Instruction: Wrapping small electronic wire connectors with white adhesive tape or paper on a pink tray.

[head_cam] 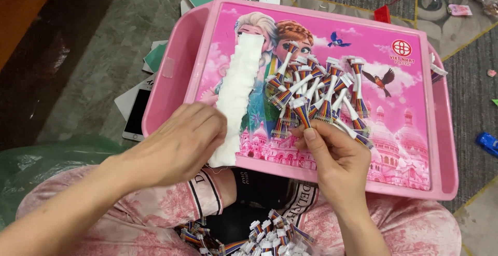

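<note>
A pink plastic lap table with a cartoon picture rests across my knees. A heap of short rainbow-coloured wire connectors with white plugs lies on its middle. My right hand pinches one of these connectors at the heap's near edge. My left hand is closed on the lower part of a long white fuzzy strip, which lies lengthwise on the table's left half. More connectors are piled in my lap below the table.
A white phone and paper sheets lie on the floor left of the table. Red wrappers, small toys and a blue toy car are scattered on the grey rug at right. A green plastic bag sits at lower left.
</note>
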